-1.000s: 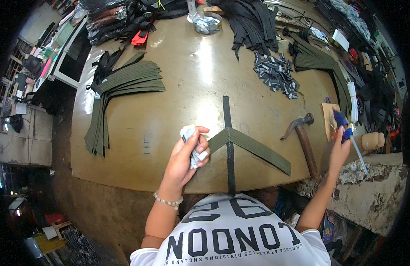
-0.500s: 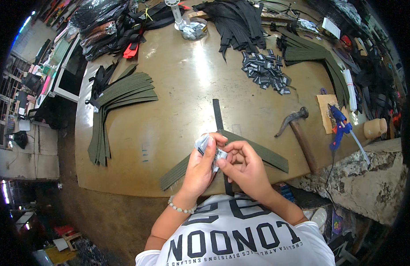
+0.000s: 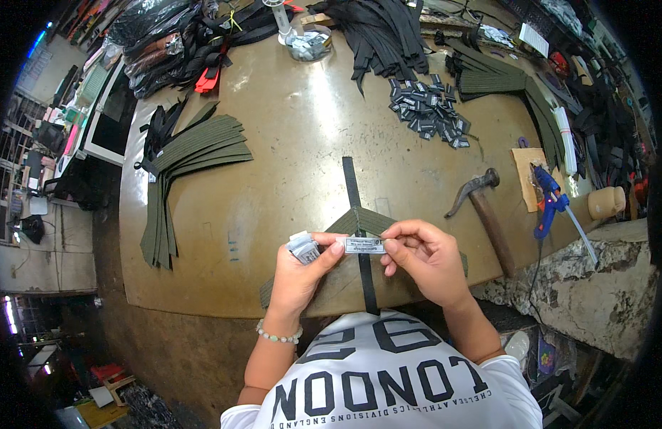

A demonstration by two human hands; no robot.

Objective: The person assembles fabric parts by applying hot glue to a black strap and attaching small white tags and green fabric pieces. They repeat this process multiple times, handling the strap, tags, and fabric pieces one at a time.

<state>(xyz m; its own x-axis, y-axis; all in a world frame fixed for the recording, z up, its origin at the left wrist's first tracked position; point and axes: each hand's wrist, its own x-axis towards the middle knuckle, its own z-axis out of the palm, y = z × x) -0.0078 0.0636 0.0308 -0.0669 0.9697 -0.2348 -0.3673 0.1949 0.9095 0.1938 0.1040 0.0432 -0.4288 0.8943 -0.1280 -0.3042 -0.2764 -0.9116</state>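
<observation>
A small white printed label [image 3: 365, 245] is stretched flat between my two hands, above the table. My left hand [image 3: 296, 275] pinches its left end between thumb and forefinger and also keeps a folded bunch of white labels [image 3: 303, 247] against the fingers. The right end sits between the thumb and forefinger of my right hand [image 3: 432, 263]. Beneath lies an olive-green webbing strap [image 3: 370, 221] bent into an upside-down V, its arms partly covered by my hands. A narrow black strap [image 3: 351, 182] runs through its peak toward my shirt.
On the right lie a hammer [image 3: 488, 232] and a blue glue gun [image 3: 549, 204]. A heap of black label pieces [image 3: 427, 111] sits farther back. Green straps are stacked at left [image 3: 195, 154] and far right [image 3: 495, 82]. A clear tub [image 3: 309, 44] stands at the back.
My hands have moved apart, and one label is now drawn out straight between them. The bunch has shifted left with my left hand, uncovering the strap's peak.
</observation>
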